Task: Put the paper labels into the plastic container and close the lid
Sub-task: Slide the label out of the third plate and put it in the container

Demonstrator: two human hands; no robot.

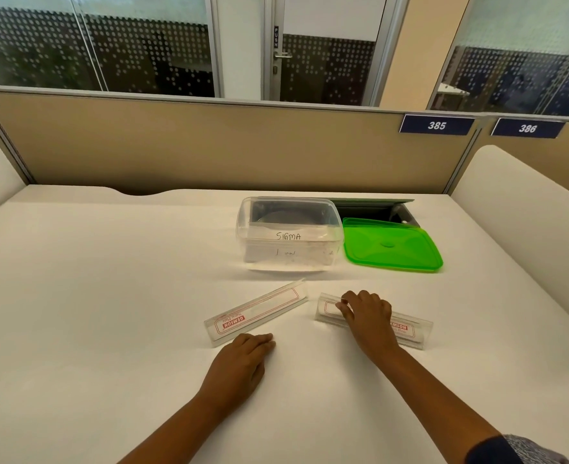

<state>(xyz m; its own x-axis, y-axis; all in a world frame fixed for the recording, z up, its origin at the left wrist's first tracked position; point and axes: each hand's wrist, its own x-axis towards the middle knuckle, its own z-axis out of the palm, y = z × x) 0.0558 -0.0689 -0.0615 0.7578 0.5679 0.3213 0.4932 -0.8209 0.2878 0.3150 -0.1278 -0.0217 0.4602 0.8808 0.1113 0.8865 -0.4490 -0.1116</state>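
Observation:
A clear plastic container [333, 226] stands open at the middle back of the white desk, with paper labels [288, 236] inside; one reads SIGMA. Its green lid [391, 246] lies flat on the desk just to its right. Two clear acrylic name-plate holders lie in front: the left holder [258, 311] lies at a slant, the right holder [413, 329] is partly under my right hand [366, 313], whose fingers rest on its top edge. My left hand [243, 360] lies flat on the desk, fingertips next to the left holder's near end, holding nothing.
A beige partition [209, 149] closes off the back of the desk, with number tags 385 [437, 125] and 386 [527, 128]. An open cable hatch [373, 209] lies behind the lid. White side panels stand at the left and right of the desk.

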